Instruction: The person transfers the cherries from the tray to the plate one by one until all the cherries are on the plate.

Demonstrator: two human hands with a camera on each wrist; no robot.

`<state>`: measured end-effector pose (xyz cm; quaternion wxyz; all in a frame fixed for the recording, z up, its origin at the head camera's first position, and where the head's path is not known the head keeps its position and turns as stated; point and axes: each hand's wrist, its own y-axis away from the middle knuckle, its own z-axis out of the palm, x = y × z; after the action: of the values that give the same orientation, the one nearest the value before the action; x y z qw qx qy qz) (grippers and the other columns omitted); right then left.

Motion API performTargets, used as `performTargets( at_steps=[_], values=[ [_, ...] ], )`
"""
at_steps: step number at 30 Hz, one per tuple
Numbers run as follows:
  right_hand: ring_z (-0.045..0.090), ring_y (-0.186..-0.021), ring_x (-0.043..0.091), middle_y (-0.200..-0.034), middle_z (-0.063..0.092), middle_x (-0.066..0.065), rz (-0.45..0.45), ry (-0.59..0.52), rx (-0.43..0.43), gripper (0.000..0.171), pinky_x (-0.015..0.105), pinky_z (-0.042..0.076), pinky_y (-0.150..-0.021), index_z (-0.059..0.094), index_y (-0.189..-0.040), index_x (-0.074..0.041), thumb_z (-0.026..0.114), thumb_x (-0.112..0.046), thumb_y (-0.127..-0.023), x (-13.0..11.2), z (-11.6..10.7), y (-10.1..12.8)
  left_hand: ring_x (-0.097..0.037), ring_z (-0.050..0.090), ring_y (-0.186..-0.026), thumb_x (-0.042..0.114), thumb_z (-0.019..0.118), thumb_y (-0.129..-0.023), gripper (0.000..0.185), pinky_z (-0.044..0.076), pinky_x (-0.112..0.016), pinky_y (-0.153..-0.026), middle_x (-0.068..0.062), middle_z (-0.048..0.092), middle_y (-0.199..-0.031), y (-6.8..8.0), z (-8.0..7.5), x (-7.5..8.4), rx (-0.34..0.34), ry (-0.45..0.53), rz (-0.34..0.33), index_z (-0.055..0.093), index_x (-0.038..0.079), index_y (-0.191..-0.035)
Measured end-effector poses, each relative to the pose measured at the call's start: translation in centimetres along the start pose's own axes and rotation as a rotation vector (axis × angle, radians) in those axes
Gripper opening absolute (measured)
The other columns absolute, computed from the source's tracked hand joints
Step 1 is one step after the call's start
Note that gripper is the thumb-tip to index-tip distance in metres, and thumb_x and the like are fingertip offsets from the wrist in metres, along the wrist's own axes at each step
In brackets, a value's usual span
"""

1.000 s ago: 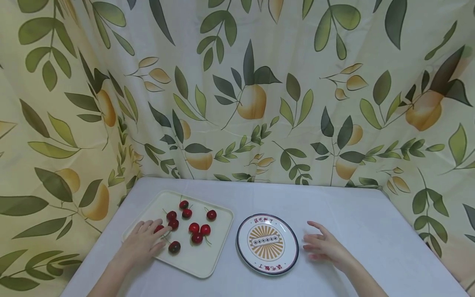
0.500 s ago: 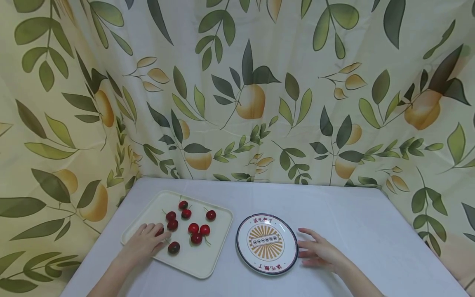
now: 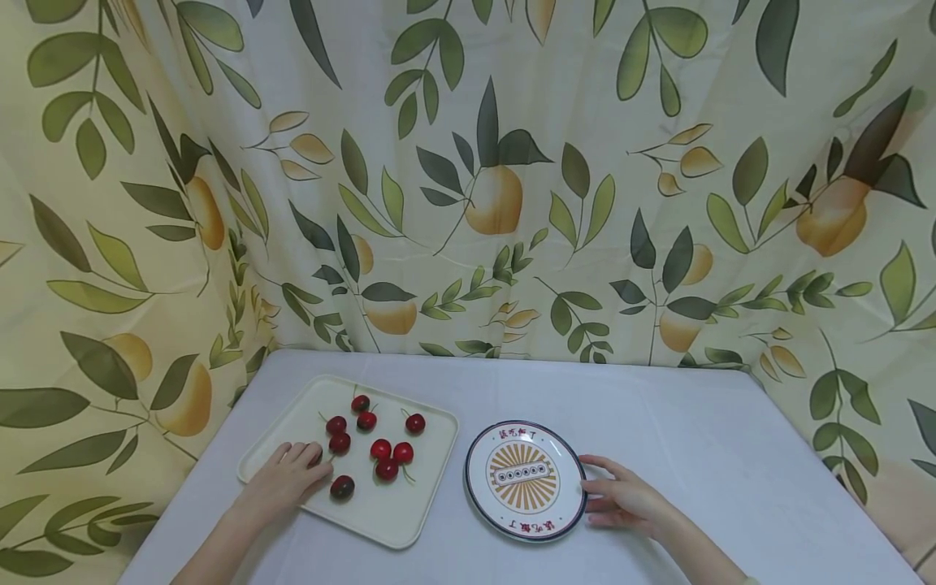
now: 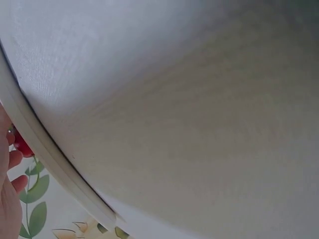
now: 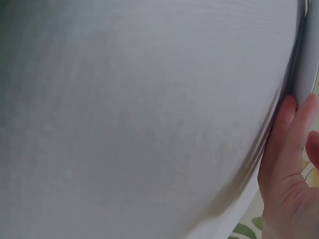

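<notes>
My left hand reaches over the left side of a cream tray. Its thumb and fingers pinch a dark red cherry, mostly hidden behind them. In the left wrist view that cherry shows just beyond the fingertips, with a green stem. Several more cherries, such as the dark one, lie on the tray. On the right, a round white plate with a dark blue rim stands on the table. My right hand touches its right edge with extended fingers; the right wrist view shows fingertips against the plate's side.
A white cloth covers the table. Behind and at the left hangs a curtain printed with leaves and fruit. A narrow strip of table separates the tray from the plate.
My left fingers have closed in around the cherry at the tray's left side. My right hand has moved left until its fingers meet the plate's edge.
</notes>
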<state>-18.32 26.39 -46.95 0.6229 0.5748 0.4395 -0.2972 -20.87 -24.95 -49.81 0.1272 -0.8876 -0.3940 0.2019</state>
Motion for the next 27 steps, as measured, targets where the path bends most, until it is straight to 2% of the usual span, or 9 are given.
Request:
performTargets(
  at_steps=[13, 21, 27],
  values=[
    [0.062, -0.069, 0.018, -0.079, 0.060, 0.008, 0.030, -0.039, 0.074, 0.072, 0.035, 0.054, -0.064, 0.022, -0.142, -0.004, 0.061, -0.003, -0.081, 0.3, 0.5, -0.5, -0.019, 0.045, -0.085, 0.025, 0.060, -0.080, 0.010, 0.039, -0.039, -0.080, 0.000, 0.042, -0.094, -0.2, -0.5, 0.4, -0.049, 0.005, -0.014, 0.052, 0.024, -0.085],
    [0.062, -0.066, 0.015, -0.074, 0.060, 0.006, 0.026, -0.022, 0.076, 0.073, 0.034, 0.054, -0.063, 0.020, -0.144, -0.006, 0.059, -0.001, -0.083, 0.1, 0.6, -0.5, -0.021, 0.045, -0.088, 0.016, 0.063, -0.080, 0.014, 0.040, -0.043, -0.084, -0.002, 0.044, -0.096, -0.4, -1.0, 0.5, -0.127, 0.046, -0.034, 0.053, 0.023, -0.087],
    [0.062, -0.065, 0.015, -0.076, 0.058, 0.008, 0.042, -0.016, 0.113, 0.071, 0.034, 0.054, -0.062, 0.024, -0.143, -0.007, 0.059, 0.001, -0.082, 0.2, 0.8, -0.6, -0.022, 0.047, -0.090, 0.019, 0.058, -0.082, 0.008, 0.039, -0.043, -0.085, -0.002, 0.046, -0.098, -0.5, -0.8, 0.5, -0.096, 0.089, -0.022, 0.054, 0.024, -0.087]
  ],
)
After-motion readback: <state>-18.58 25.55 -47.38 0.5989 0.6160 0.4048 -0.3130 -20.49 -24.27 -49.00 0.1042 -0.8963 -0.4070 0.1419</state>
